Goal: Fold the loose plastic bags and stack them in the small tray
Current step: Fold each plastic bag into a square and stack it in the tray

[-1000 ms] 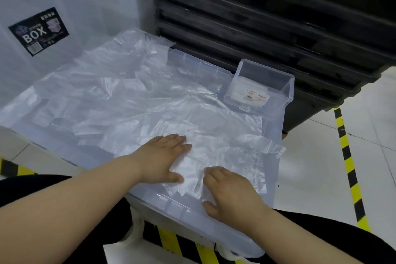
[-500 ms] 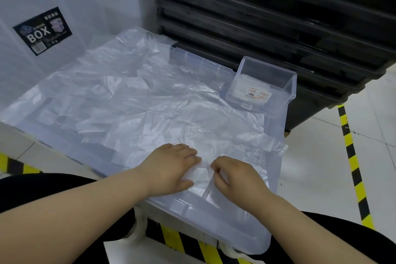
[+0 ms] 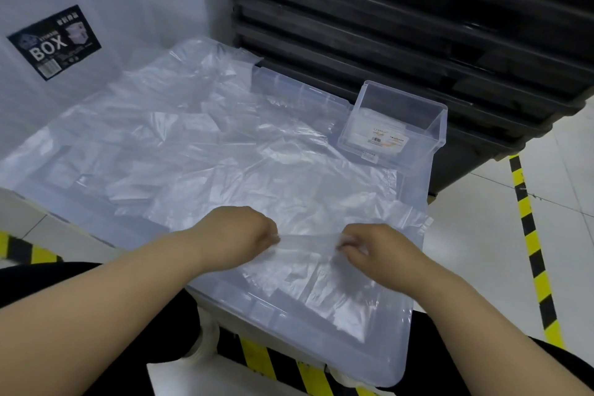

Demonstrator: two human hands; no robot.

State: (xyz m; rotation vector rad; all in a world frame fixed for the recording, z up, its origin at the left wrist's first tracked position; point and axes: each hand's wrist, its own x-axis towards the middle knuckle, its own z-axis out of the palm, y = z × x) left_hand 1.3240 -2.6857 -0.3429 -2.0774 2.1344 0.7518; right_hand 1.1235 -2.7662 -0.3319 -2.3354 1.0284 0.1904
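White floor tiles with yellow-and-black tape [image 3: 530, 235] run along the right of the frame. Black stacked crates [image 3: 418, 26] fill the upper right, and a white storage box with a BOX label [image 3: 53, 42] stands at the upper left.

From the head view, a large translucent lid [image 3: 369, 360] serves as the work surface across the middle of the frame. The loose plastic bags [image 3: 193, 145] lie spread over most of it, overlapping and crumpled. At lower centre the left hand [image 3: 238, 231] and right hand [image 3: 379, 251] are set apart, fingers curled. Each pinches an end of one plastic bag [image 3: 308, 254], so its upper edge is pulled into a taut strip between them while the rest drapes toward the person. The small tray [image 3: 406, 95] sits at the lid's far right corner, well apart from the hands. Something flat with a printed label lies inside, possibly bags already folded, though the clear walls make that hard to tell.

I judge that a fold is being started. The film is thin and slippery, so an uneven pull could skew the crease or let one corner slip free. The bag may also cling to the sheets beneath and drag them along. Bags overhanging the lid's right edge could slide to the floor if disturbed.
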